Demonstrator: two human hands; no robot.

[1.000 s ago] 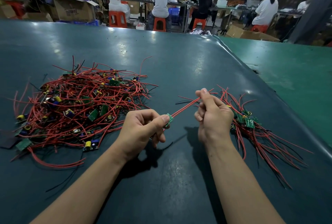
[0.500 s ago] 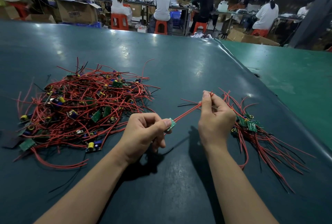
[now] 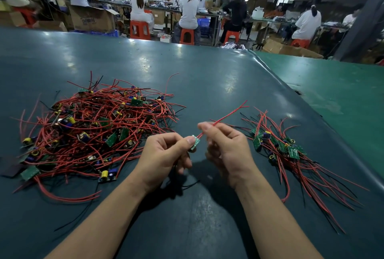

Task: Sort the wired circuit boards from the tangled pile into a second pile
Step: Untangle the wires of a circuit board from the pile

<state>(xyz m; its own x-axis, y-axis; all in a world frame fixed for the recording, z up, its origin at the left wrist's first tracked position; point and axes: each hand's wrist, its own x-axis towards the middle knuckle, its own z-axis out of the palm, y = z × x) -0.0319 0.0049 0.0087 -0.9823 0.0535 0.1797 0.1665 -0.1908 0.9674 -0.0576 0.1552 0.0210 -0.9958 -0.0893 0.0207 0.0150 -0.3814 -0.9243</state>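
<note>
Held above the bench (image 3: 207,76) between tangled pile (image 3: 93,132), left, and second pile (image 3: 291,155), right: circuit board (image 3: 195,142) pinched by left hand (image 3: 164,152), red wire (image 3: 225,116) by right hand (image 3: 226,146). Likely risk: tugging strains the solder joint.

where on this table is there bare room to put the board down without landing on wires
Bare mat lies between the tangled pile and the second pile, under the hands, and across the far table beyond both piles. It is crowded left, under the tangle, and right, where loose wires fan toward the edge.
</note>
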